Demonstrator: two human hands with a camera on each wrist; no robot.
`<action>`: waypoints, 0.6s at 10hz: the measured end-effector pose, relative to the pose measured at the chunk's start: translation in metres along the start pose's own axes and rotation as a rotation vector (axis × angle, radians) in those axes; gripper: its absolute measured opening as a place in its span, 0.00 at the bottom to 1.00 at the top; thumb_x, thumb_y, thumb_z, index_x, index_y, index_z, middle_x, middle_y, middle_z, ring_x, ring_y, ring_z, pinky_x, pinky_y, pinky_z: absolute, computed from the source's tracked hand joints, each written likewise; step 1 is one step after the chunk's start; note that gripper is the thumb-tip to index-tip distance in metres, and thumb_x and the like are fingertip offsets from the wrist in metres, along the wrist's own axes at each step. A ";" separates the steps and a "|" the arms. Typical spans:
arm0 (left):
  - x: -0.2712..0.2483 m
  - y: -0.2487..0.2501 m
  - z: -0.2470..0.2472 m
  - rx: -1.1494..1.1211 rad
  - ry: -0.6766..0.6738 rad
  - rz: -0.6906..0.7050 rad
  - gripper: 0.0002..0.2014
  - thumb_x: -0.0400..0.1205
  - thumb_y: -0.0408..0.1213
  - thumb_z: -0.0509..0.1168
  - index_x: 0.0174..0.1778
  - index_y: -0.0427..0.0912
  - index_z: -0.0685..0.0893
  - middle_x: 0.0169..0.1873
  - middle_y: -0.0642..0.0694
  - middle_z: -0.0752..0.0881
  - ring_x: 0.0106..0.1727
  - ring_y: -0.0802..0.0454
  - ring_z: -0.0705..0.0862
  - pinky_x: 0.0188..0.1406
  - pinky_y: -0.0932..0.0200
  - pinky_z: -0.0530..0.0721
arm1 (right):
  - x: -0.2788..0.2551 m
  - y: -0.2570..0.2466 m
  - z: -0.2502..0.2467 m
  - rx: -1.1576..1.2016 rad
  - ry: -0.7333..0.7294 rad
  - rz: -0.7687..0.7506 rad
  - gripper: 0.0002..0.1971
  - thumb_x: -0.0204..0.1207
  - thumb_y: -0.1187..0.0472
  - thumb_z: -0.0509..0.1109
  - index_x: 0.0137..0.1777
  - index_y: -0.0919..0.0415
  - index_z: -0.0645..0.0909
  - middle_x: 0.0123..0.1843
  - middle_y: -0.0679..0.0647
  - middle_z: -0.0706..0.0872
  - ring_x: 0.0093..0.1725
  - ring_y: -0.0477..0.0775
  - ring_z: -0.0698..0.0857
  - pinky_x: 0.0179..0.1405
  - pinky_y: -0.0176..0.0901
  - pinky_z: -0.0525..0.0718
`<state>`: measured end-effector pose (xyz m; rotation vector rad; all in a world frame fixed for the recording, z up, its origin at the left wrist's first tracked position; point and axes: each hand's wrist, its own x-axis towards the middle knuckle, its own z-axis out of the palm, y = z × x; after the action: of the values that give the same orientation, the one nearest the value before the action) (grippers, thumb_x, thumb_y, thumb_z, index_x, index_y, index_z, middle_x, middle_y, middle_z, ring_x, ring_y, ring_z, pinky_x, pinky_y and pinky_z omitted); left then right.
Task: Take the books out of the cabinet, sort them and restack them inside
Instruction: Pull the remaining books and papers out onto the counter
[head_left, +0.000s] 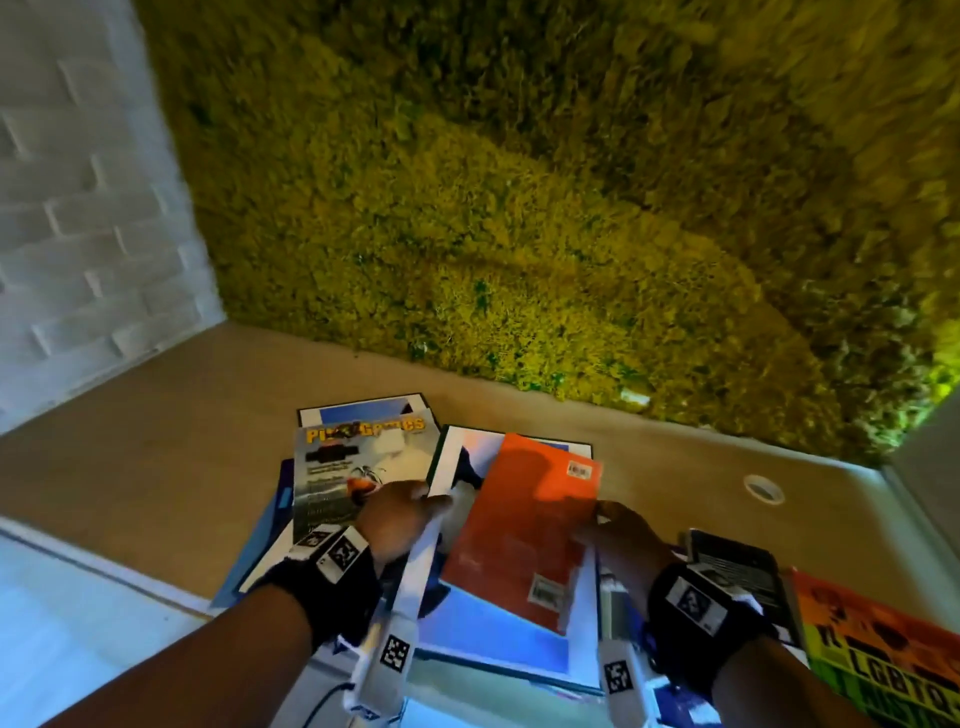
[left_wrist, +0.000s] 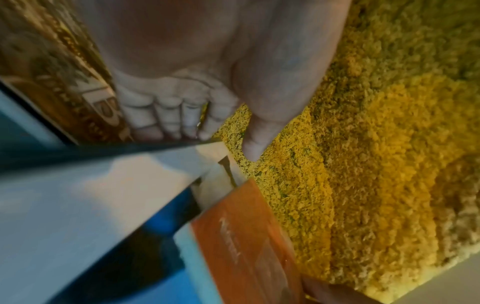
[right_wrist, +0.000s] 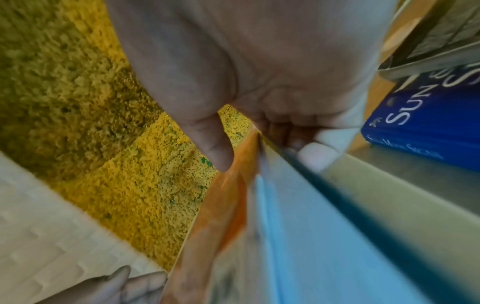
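An orange book (head_left: 524, 525) lies askew on a large blue-and-white book (head_left: 493, 639), on top of a loose pile on the tan counter (head_left: 156, 441). My left hand (head_left: 410, 512) grips the large book's left edge, fingers (left_wrist: 168, 121) curled under it (left_wrist: 103, 195) and thumb free above. My right hand (head_left: 608, 525) pinches the right edges: its thumb (right_wrist: 213, 148) presses on the orange book (right_wrist: 221, 205), and its fingers sit under the large book (right_wrist: 311, 226). In the left wrist view the orange book (left_wrist: 246, 236) shows at the lower middle. No cabinet is in view.
A games magazine (head_left: 343, 457) lies on other books at the left. Right of my hands sit a dark book (head_left: 737, 566), a bright striped book (head_left: 878, 654) and a blue book (right_wrist: 420, 123). A moss wall (head_left: 519, 208) backs the counter, with white brick (head_left: 78, 234) at left and a cable hole (head_left: 763, 488).
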<state>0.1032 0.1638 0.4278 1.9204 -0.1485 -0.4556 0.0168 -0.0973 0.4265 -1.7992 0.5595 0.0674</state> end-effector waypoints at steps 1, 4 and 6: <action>0.000 -0.008 -0.007 0.165 0.056 0.015 0.07 0.81 0.46 0.69 0.54 0.58 0.82 0.53 0.51 0.86 0.55 0.50 0.81 0.51 0.69 0.78 | 0.030 0.023 -0.010 -0.303 -0.013 -0.030 0.18 0.73 0.53 0.75 0.58 0.63 0.88 0.55 0.64 0.91 0.55 0.69 0.89 0.53 0.57 0.87; 0.006 -0.045 -0.078 0.613 0.421 -0.234 0.28 0.66 0.76 0.66 0.52 0.61 0.87 0.51 0.46 0.88 0.53 0.40 0.88 0.55 0.41 0.89 | 0.042 -0.011 0.003 -0.397 -0.075 -0.379 0.04 0.76 0.53 0.75 0.47 0.50 0.84 0.51 0.49 0.90 0.52 0.52 0.87 0.55 0.47 0.83; 0.021 -0.039 -0.107 0.463 0.351 -0.326 0.33 0.64 0.64 0.79 0.54 0.43 0.81 0.49 0.43 0.87 0.53 0.38 0.87 0.52 0.50 0.85 | 0.027 -0.059 0.076 -0.524 -0.502 -0.439 0.17 0.82 0.47 0.68 0.67 0.52 0.81 0.52 0.46 0.84 0.53 0.49 0.83 0.49 0.39 0.78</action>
<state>0.1591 0.2652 0.4217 2.4619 0.3205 -0.3049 0.0819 -0.0251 0.4468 -2.2662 -0.2421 0.3797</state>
